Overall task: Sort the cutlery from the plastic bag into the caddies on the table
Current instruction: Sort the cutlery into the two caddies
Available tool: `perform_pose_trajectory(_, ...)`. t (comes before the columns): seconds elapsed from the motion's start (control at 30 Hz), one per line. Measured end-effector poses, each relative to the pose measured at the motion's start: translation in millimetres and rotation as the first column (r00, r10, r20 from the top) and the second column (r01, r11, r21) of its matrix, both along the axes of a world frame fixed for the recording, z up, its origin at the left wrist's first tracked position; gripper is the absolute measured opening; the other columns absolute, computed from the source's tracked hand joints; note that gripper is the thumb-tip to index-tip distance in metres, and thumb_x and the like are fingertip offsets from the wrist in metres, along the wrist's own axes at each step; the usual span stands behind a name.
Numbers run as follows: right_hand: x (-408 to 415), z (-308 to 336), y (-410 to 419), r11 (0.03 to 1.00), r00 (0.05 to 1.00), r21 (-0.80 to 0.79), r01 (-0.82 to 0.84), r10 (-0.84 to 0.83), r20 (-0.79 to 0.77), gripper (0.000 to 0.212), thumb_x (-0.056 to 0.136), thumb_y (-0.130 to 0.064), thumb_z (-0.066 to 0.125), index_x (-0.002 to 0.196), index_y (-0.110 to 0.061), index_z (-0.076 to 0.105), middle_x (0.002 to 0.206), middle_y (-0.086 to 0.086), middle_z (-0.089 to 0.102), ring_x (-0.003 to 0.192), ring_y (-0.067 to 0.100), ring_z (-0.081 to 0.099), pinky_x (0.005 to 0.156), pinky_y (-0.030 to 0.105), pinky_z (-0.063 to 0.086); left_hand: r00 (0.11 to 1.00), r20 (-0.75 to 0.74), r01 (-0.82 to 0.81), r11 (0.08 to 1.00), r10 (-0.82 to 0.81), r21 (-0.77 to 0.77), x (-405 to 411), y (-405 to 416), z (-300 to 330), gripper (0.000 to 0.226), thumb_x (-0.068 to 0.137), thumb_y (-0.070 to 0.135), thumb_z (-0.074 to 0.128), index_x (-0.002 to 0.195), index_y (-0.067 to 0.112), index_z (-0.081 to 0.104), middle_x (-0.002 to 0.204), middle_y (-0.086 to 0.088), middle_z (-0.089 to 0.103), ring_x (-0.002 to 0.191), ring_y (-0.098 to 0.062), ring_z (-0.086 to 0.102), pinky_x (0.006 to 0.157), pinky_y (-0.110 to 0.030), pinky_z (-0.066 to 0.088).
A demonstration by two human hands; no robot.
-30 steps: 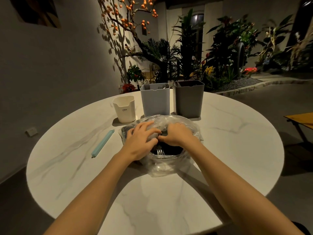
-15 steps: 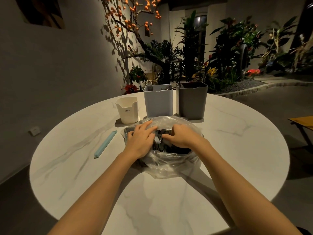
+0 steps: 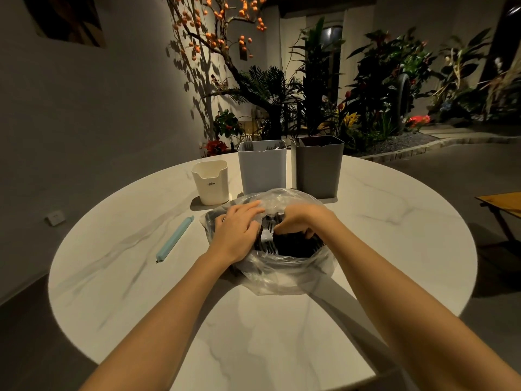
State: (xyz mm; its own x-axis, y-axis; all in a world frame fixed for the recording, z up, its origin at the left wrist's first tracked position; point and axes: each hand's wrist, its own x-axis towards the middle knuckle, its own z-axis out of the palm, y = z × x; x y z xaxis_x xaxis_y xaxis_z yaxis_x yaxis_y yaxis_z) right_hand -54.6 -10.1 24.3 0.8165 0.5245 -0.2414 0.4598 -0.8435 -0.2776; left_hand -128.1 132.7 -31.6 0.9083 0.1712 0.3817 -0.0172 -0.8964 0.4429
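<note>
The round marble bench [image 3: 394, 221] is carrying a clear plastic bag [image 3: 282, 277] of cutlery at its centre, with a light grey caddy [image 3: 262, 170], dark grey caddy [image 3: 317, 170] and cream caddy [image 3: 210, 183] standing just beyond. The left hand [image 3: 235, 234] is pressing flat on the bag's left side. The right hand [image 3: 303, 221], nearer, is curling into the mouth; its grip looks closed around a fork [image 3: 267, 235] whose long axis is running near-to-far, though I cannot tell for sure.

Both arms reach far forward, side by side. The left hand [image 3: 236, 232] lies flat, fingers straight. The right hand [image 3: 303, 222] curls its fingers down.
</note>
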Motion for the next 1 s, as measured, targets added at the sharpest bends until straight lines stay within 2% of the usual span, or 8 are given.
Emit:
perform_pose_trajectory(0.17,-1,-5,5,1.000,0.995,0.008,0.002,-0.003,0.104,0.051,0.092,-0.045,0.058,0.130,-0.012,0.052,0.121,0.009,0.057,0.108,0.025,0.057,0.096,0.037,0.051,1.000,-0.007,-0.006,1.000,0.006,0.019,2,0,-1,0.038,0.100,0.019,0.038,0.133,0.031,0.053,0.150,0.013,0.037,0.139,-0.011,0.025,0.112,-0.044,0.015)
perform_pose_trajectory(0.33,11,-2,3,0.994,0.991,0.023,0.111,-0.109,-0.076,0.026,0.095,-0.031,0.058,0.105,-0.007,0.055,0.089,0.008,0.061,0.070,0.017,0.060,0.084,0.032,0.056,1.000,-0.021,-0.006,1.000,0.006,0.016,0,-2,0,0.053,0.087,0.036,0.024,0.131,0.032,0.055,0.149,0.013,0.038,0.139,-0.012,0.026,0.113,-0.045,0.015)
perform_pose_trajectory(0.47,11,2,-1,0.989,0.978,0.088,0.122,-0.105,-0.179,0.024,0.094,-0.028,0.061,0.102,-0.006,0.055,0.096,0.011,0.063,0.079,0.020,0.063,0.079,0.030,0.056,1.000,-0.010,-0.010,1.000,0.010,0.012,1,-3,-1,0.058,0.083,0.038,0.022,0.129,0.032,0.056,0.148,0.012,0.040,0.138,-0.012,0.028,0.113,-0.046,0.015)
perform_pose_trajectory(0.57,9,1,2,0.992,0.979,0.056,0.116,-0.105,-0.176,0.037,0.091,-0.045,0.061,0.098,-0.010,0.054,0.084,0.005,0.060,0.076,0.017,0.061,0.077,0.028,0.055,1.000,-0.012,-0.006,1.000,0.006,0.004,1,-4,-1,0.057,0.084,0.038,0.021,0.130,0.031,0.055,0.148,0.012,0.041,0.138,-0.012,0.027,0.113,-0.045,0.015)
perform_pose_trajectory(0.63,10,1,4,0.994,0.981,0.020,0.111,-0.106,-0.163,0.044,0.088,-0.050,0.062,0.104,-0.010,0.055,0.083,0.004,0.059,0.081,0.017,0.061,0.082,0.028,0.055,1.000,-0.009,-0.001,1.000,0.001,0.006,1,-3,-2,0.050,0.090,0.035,0.024,0.130,0.031,0.055,0.148,0.011,0.041,0.138,-0.013,0.027,0.114,-0.046,0.014)
perform_pose_trajectory(0.8,10,8,0,0.991,0.965,0.020,0.130,-0.122,-0.232,0.035,0.094,-0.036,0.059,0.112,-0.005,0.055,0.093,0.006,0.060,0.093,0.020,0.060,0.094,0.031,0.051,1.000,-0.001,-0.006,1.000,0.006,0.019,3,0,-4,0.036,0.102,0.022,0.034,0.129,0.030,0.056,0.148,0.010,0.041,0.138,-0.013,0.027,0.114,-0.046,0.014)
perform_pose_trajectory(0.87,12,6,1,0.991,0.970,0.034,0.132,-0.122,-0.212,0.032,0.094,-0.034,0.060,0.109,-0.007,0.055,0.098,0.007,0.058,0.090,0.020,0.058,0.091,0.030,0.052,1.000,0.006,-0.005,1.000,0.005,0.025,4,0,-4,0.036,0.102,0.022,0.034,0.128,0.030,0.057,0.147,0.009,0.041,0.138,-0.014,0.027,0.114,-0.047,0.015)
perform_pose_trajectory(1.0,16,-4,6,0.995,0.993,-0.010,0.104,-0.105,-0.050,0.031,0.092,-0.041,0.057,0.105,-0.012,0.055,0.088,0.004,0.057,0.077,0.018,0.056,0.077,0.028,0.050,1.000,0.021,0.009,1.000,-0.009,0.029,4,0,-5,0.035,0.101,0.021,0.035,0.126,0.029,0.058,0.145,0.008,0.044,0.137,-0.013,0.029,0.113,-0.046,0.016)
